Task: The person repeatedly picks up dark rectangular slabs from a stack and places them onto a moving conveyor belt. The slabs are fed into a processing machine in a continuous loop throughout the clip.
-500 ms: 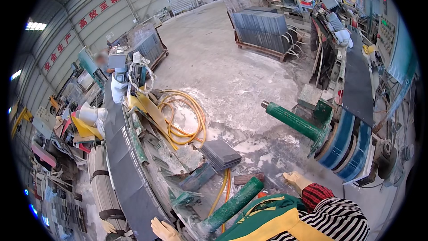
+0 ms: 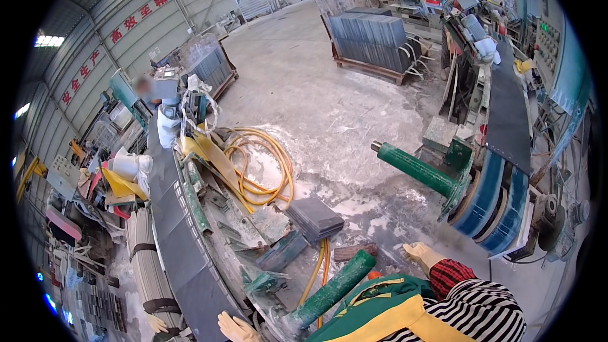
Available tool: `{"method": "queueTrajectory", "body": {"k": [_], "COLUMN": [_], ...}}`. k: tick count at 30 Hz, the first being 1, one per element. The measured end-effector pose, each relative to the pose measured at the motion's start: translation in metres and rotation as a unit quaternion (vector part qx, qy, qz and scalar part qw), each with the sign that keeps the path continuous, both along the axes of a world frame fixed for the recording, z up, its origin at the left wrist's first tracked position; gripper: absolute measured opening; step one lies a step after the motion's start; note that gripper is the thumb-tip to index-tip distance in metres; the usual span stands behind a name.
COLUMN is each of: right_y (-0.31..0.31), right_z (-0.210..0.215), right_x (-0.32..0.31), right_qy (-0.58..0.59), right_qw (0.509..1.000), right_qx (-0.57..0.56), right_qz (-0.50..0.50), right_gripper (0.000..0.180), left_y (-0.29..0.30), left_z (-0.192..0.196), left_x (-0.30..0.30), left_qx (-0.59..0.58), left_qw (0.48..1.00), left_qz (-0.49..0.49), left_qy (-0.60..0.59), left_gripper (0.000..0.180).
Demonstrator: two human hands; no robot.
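My left hand [image 2: 237,327], in a pale cream glove, is at the lower edge beside the dark conveyor belt [image 2: 193,266]. Its fingers are apart and hold nothing; whether they touch the belt's edge I cannot tell. My right hand [image 2: 422,255], gloved alike, is held out over the floor with fingers stretched and nothing in them. A red-checked cuff and a black-and-white striped sleeve [image 2: 481,307] cover that arm. Between my hands lies the green and yellow apron [image 2: 380,307] I wear. Nearby is a green roller [image 2: 335,285].
Another pale glove or gloved hand [image 2: 156,323] shows beyond the belt. Ahead are a stack of dark slabs [image 2: 315,218], a coiled yellow hose [image 2: 263,161] and crated slabs [image 2: 370,38]. At right, a green shaft [image 2: 418,171] juts from a machine with blue rollers [image 2: 484,199].
My left hand has shifted very slightly down and to the right. My right hand stays almost where it was, and neither hand has taken hold of anything.
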State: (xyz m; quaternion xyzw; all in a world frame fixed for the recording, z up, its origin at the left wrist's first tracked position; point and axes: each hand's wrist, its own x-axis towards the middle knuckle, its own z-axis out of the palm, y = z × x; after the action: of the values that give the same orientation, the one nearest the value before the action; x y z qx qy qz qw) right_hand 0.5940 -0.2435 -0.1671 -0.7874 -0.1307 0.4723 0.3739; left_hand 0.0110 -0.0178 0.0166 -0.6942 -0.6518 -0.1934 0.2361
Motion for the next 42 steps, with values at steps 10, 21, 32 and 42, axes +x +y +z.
{"method": "queueTrajectory", "body": {"k": [10, 21, 32, 42], "right_y": [0.007, 0.012, 0.022, 0.024], "right_z": [-0.004, -0.022, -0.019, -0.026], "right_x": [-0.007, -0.002, -0.002, -0.003], "right_qy": [0.022, -0.049, -0.031, -0.021], "right_qw": [0.999, 0.997, 0.997, 0.998], "right_qx": [0.017, -0.006, -0.037, -0.022], "right_qz": [-0.017, 0.063, 0.053, 0.050], "right_gripper": [0.056, 0.064, 0.058, 0.058], "left_y": [-0.008, -0.009, -0.016, -0.022], "left_z": [0.006, -0.016, -0.025, -0.021], "left_x": [0.003, -0.012, -0.019, -0.018], "left_qx": [0.002, -0.077, -0.034, -0.039], "left_qw": [1.000, 0.992, 0.995, 0.996], "left_qz": [-0.013, 0.008, -0.028, -0.020], "left_qy": [0.011, -0.097, -0.087, -0.077], "left_gripper": [0.036, 0.039, 0.039, 0.038]}}
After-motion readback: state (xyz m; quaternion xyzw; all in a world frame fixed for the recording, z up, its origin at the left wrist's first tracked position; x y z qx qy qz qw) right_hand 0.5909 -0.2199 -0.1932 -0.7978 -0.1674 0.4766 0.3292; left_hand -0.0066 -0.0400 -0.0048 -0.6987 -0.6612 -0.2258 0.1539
